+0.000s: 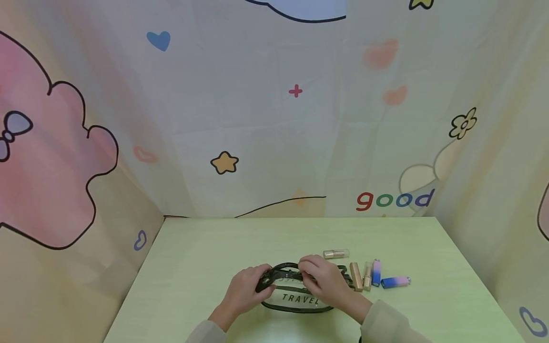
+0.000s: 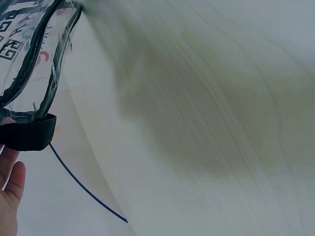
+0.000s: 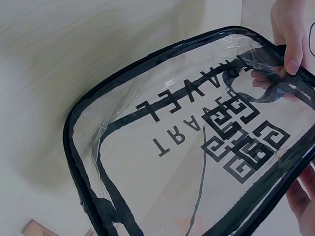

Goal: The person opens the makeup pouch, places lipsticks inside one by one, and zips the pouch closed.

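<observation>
bag (image 1: 295, 299) is showing lower centre of frame, between both hands, long axis running left-right. left hand (image 1: 248, 286) is pinching its left end; right hand (image 1: 327, 282) is gripping top rim, right of centre, sitting nearer the tubes (image 1: 376, 272).

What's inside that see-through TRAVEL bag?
Through the clear bag, the right wrist view shows printed lettering and dark trim, but no separate item inside. The left hand and right hand cover parts of its upper edge, so what lies behind them is hidden.
</observation>
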Demonstrator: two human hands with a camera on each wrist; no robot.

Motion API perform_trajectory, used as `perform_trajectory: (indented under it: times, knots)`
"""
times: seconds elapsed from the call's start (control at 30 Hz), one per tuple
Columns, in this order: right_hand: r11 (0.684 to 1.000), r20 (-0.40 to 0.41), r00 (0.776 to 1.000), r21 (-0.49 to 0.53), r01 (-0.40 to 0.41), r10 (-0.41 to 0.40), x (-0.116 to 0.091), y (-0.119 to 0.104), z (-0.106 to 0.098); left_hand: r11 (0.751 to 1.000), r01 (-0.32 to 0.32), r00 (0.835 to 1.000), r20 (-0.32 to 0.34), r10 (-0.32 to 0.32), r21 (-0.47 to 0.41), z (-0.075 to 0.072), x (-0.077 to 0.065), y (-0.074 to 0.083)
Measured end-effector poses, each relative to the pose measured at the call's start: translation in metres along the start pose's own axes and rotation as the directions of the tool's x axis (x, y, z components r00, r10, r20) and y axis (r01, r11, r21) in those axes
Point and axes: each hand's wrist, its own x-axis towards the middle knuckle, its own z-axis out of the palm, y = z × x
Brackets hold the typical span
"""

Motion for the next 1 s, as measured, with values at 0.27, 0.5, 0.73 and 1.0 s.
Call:
perform_trajectory:
  times: [0.27,0.5,0.73,1.0]
  knots:
    - [0.980,0.013,0.994,0.166,-0.109,0.108,-0.0019,-0.0036,0.0025,1.000,-0.011,1.000,-0.020,0.011,0.009,-0.0005,-0.0012,-0.0008]
    - [0.961,0.031,0.988,0.230,-0.157,0.154,-0.0040,-0.0047,0.0050,1.000,-0.019,0.999,-0.033,0.019,0.011,-0.0001,-0.0026,-0.0012]
    - [0.972,0.058,0.985,0.160,-0.172,0.165,-0.0069,-0.0063,0.0012,1.000,-0.016,0.999,-0.028,0.016,0.015,0.0025,-0.0045,-0.0041]
    - [0.974,0.050,0.986,0.156,-0.167,0.161,-0.0082,-0.0058,0.0006,1.000,-0.010,0.999,-0.030,0.011,0.023,0.0018,-0.0061,-0.0043]
